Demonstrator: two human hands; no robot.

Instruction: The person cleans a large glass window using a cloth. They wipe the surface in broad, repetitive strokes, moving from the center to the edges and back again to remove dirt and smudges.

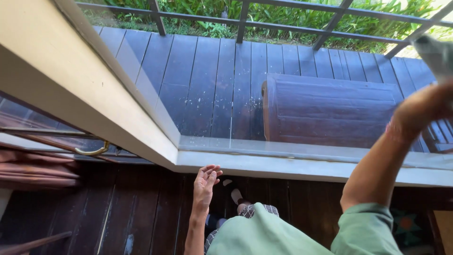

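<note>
Up at the frame's right edge, the right hand (pixel 427 108) clutches a pale grey cloth (pixel 436 55) (blurred, crumpled) against the window glass (pixel 212 85); the left hand (pixel 205 180) hangs empty, fingers loosely spread.

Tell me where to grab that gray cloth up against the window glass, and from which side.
Grip the cloth at its lower edge, coming from below on the room side. The pane backs it and its top runs out of frame, so only the lower edge is reachable; the right hand is already there. Whether the fingers pinch it is blurred. The left hand hangs free.
</note>
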